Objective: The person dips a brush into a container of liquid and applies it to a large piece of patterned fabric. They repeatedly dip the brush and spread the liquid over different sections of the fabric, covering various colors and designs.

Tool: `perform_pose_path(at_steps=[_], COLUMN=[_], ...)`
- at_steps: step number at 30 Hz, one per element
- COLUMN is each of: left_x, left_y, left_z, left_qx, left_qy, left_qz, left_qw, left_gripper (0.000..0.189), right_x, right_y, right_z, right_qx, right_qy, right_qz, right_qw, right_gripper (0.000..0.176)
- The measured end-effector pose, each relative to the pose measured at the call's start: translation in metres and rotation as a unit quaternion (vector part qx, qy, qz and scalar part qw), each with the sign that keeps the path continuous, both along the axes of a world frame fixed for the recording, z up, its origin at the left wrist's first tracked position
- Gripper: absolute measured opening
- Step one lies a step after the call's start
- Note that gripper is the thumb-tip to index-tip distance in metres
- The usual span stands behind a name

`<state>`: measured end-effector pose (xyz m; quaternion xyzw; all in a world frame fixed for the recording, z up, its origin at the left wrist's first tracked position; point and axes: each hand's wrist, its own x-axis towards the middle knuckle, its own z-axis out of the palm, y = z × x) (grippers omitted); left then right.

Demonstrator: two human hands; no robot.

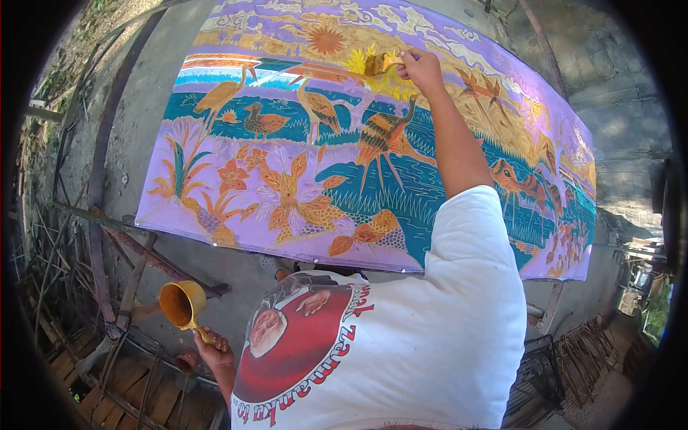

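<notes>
The right hand (421, 70) gripped a wide brush (380, 64) by its handle, likely to leave the bristles free, over the painted cloth (408, 204) stretched in front, while the left hand (214, 352) held a yellow dipper (180, 304) past its near edge, presumably to spare it drips.

decent bright daylight // long purple-and-teal painted fabric sheet (337, 154) crisp mid-frame, edges bowed by heavy fisheye // white printed fabric T-shirt (430, 337) glaringly bright // blown-out patch just past 3 o'clock // brown wooden planks (118, 401) near 8 o'clock kinda murky // black vignette corners
</notes>
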<state>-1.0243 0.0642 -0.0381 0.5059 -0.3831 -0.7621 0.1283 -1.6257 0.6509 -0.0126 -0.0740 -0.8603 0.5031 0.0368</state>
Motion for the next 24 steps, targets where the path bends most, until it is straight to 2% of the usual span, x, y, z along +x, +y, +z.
perform_pose_path(at_steps=[1,4,9,14,16,20,22,24], left_x=[0.000,-0.001,-0.002,-0.005,-0.007,-0.006,-0.004,-0.003], left_y=[0.000,-0.001,0.000,0.003,0.004,0.005,0.007,0.007], left_z=[-0.001,-0.001,-0.001,-0.002,-0.002,-0.002,-0.001,-0.002], left_qx=[0.006,0.006,0.005,-0.003,-0.016,-0.015,-0.023,-0.025], left_qy=[0.005,-0.001,0.000,-0.008,-0.021,-0.019,-0.037,-0.037], left_qz=[-0.004,-0.005,-0.008,-0.007,-0.013,-0.018,-0.021,-0.022], left_qw=[1.000,1.000,1.000,1.000,1.000,1.000,0.999,0.999], left_gripper=[0.040,0.040,0.039,0.038,0.038,0.038,0.039,0.040], right_x=[0.003,0.013,0.025,0.039,0.041,0.037,0.036,0.033], right_y=[-0.003,-0.006,-0.002,0.006,0.012,0.006,-0.006,-0.025], right_z=[-0.001,-0.012,-0.018,-0.009,0.001,0.019,0.025,0.029], right_qx=[-0.055,-0.022,-0.027,-0.011,0.064,0.113,-0.097,-0.141], right_qy=[-0.006,-0.010,-0.013,-0.013,0.003,0.020,0.055,0.045], right_qz=[-0.005,0.006,-0.004,0.003,0.002,-0.021,-0.036,-0.010], right_qw=[0.998,1.000,1.000,1.000,0.998,0.993,0.993,0.989], right_gripper=[0.031,0.027,0.028,0.027,0.028,0.030,0.024,0.023])
